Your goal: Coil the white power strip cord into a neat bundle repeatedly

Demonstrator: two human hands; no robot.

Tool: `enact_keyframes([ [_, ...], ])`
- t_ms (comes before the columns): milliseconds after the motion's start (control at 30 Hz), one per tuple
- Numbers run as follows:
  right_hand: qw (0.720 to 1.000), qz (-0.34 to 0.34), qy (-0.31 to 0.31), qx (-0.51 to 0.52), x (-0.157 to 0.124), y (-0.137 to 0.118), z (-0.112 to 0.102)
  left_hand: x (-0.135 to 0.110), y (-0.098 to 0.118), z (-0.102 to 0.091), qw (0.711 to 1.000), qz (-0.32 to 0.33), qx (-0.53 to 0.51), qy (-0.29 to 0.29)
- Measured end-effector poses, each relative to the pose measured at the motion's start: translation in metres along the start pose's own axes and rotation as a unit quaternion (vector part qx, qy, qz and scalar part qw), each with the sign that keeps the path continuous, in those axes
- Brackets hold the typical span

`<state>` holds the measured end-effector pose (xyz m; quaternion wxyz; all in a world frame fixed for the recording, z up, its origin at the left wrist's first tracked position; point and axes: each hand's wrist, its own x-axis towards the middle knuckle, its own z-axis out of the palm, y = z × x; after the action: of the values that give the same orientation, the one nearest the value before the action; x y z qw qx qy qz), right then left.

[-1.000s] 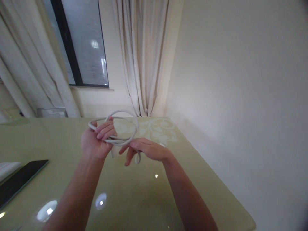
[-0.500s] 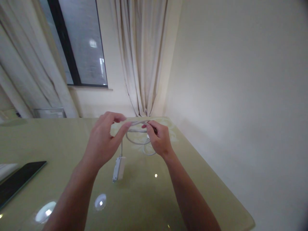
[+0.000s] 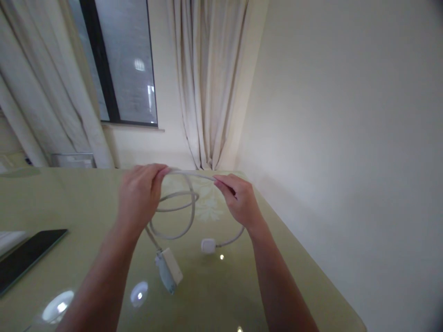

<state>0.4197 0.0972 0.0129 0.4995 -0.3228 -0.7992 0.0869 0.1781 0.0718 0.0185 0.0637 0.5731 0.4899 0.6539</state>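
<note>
My left hand and my right hand each pinch a white cable and hold a short stretch of it taut between them, above the green glass table. Below the hands the cable hangs in loose loops. A white rectangular block at one end rests on the table under my left forearm. A small white plug at the other end lies on the table below my right wrist.
A dark flat slab lies at the table's left edge beside something white. The wall runs along the table's right side. Curtains and a window stand behind the far edge.
The coil I held in my left hand has come undone. My hands moved apart with a stretch of cable between them, and the block and plug dropped down onto the table.
</note>
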Motion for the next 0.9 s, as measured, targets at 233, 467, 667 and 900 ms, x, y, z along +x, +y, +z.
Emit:
enact_keyframes([
  [233, 0.996, 0.019, -0.065, -0.056, 0.001, 0.005, 0.002, -0.007, -0.008, 0.018, 0.985, 0.018, 0.137, -0.105],
  [467, 0.986, 0.028, -0.084, -0.139, 0.001, -0.001, -0.006, 0.000, -0.015, 0.002, 0.981, 0.015, 0.179, -0.073],
  [667, 0.977, 0.047, -0.138, -0.157, 0.001, -0.001, 0.002, -0.003, -0.014, 0.012, 0.985, 0.008, 0.150, -0.086],
  [900, 0.950, 0.073, -0.133, -0.272, 0.002, 0.002, -0.010, 0.004, -0.025, 0.002, 0.977, -0.036, 0.208, -0.035],
])
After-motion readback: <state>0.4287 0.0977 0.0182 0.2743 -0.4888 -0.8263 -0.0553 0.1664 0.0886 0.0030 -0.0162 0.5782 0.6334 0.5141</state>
